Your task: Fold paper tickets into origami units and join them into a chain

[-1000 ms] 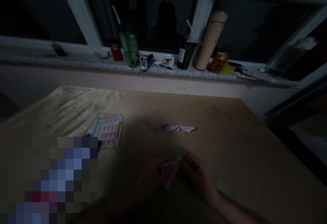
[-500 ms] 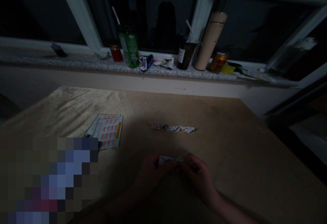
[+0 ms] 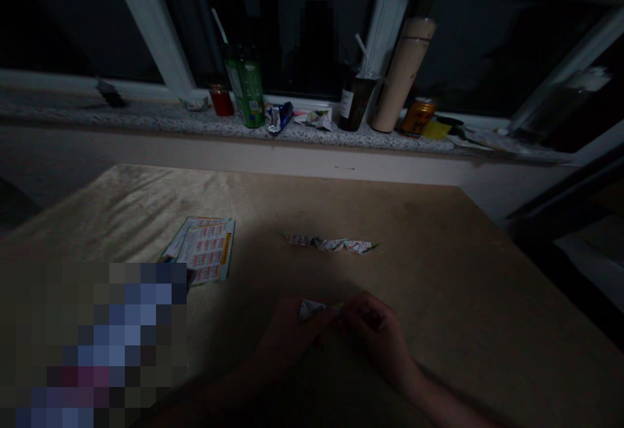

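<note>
In dim light, my left hand (image 3: 287, 337) and my right hand (image 3: 377, 337) meet low over the tan table (image 3: 439, 272). Both pinch a small folded piece of printed paper (image 3: 312, 309) between their fingertips. Only a pale corner of the paper shows above my left fingers. Farther out on the table lies a row of three small folded paper pieces (image 3: 331, 244), apart from my hands.
A stack of printed sheets (image 3: 207, 255) lies to the left on the table. On the stone windowsill (image 3: 146, 116) stand a green bottle (image 3: 246, 90), a red jar (image 3: 221, 100), a dark bottle (image 3: 355, 99), a tall beige tumbler (image 3: 402, 73) and an orange can (image 3: 418, 116).
The paper between my hands hung down as a longer strip one second ago. Now it is folded short and held higher between my fingertips. The hands have barely shifted.
</note>
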`<action>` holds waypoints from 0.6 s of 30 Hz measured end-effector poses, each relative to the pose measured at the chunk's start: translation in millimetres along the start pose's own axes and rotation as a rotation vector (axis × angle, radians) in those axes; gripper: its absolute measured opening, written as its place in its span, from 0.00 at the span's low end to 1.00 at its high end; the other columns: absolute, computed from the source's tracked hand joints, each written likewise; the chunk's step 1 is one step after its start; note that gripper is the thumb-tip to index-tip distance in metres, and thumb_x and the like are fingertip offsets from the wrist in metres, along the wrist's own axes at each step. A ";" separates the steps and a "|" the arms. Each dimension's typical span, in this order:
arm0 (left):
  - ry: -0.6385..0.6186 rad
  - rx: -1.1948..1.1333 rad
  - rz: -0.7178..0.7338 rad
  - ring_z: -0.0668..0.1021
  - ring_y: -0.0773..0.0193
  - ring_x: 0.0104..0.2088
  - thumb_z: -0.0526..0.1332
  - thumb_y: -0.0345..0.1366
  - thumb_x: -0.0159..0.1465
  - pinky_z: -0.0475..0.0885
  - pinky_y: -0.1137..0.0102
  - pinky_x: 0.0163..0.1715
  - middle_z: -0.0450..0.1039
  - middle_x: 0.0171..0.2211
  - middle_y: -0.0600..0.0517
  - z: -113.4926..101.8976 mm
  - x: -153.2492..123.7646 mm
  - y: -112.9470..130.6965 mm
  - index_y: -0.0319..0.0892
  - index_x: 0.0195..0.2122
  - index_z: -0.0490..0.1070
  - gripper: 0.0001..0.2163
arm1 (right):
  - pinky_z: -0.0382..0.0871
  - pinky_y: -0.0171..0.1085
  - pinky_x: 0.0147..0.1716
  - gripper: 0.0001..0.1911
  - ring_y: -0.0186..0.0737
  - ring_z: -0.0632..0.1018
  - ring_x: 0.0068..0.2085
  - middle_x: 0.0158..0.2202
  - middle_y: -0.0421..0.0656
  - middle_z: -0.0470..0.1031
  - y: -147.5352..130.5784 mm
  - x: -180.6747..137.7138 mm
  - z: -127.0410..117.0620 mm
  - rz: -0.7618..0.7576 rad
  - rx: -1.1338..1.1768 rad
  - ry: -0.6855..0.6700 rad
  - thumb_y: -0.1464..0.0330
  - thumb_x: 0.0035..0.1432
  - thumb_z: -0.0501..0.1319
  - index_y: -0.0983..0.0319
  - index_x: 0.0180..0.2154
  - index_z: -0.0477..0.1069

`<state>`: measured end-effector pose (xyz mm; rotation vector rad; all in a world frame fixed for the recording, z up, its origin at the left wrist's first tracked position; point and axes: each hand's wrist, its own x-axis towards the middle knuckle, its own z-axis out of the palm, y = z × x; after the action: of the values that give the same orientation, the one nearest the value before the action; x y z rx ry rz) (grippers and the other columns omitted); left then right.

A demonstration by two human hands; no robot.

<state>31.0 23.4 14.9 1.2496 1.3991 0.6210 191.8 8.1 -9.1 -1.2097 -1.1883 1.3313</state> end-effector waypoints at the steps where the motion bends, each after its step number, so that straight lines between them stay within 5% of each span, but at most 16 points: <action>1: -0.003 0.004 0.004 0.72 0.65 0.22 0.60 0.47 0.53 0.63 0.75 0.22 0.72 0.18 0.55 0.2 0.2 -0.9 0.39 0.24 0.76 0.15 | 0.65 0.29 0.24 0.09 0.33 0.73 0.25 0.22 0.39 0.73 0.2 -1.0 0.0 -0.007 -0.030 0.005 0.64 0.52 0.62 0.63 0.26 0.69; 7: 0.001 -0.012 -0.006 0.72 0.65 0.20 0.61 0.49 0.52 0.63 0.76 0.21 0.70 0.15 0.56 0.6 2.0 -3.9 0.38 0.22 0.74 0.16 | 0.67 0.32 0.29 0.04 0.37 0.75 0.29 0.27 0.42 0.75 -0.9 -4.6 -4.7 -0.166 -0.272 0.031 0.69 0.53 0.61 0.62 0.29 0.74; 18: -0.289 -0.302 0.003 0.71 0.67 0.16 0.64 0.49 0.50 0.65 0.75 0.18 0.71 0.15 0.54 -12.1 4.8 0.8 0.37 0.19 0.71 0.17 | 0.69 0.32 0.29 0.10 0.37 0.75 0.32 0.31 0.43 0.73 -4.5 -6.4 -10.1 -0.507 -0.394 -0.048 0.74 0.56 0.59 0.58 0.39 0.76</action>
<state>20.8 31.4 17.0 1.0516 1.0222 0.6021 202.5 2.7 -4.5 -1.0422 -1.7104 0.7715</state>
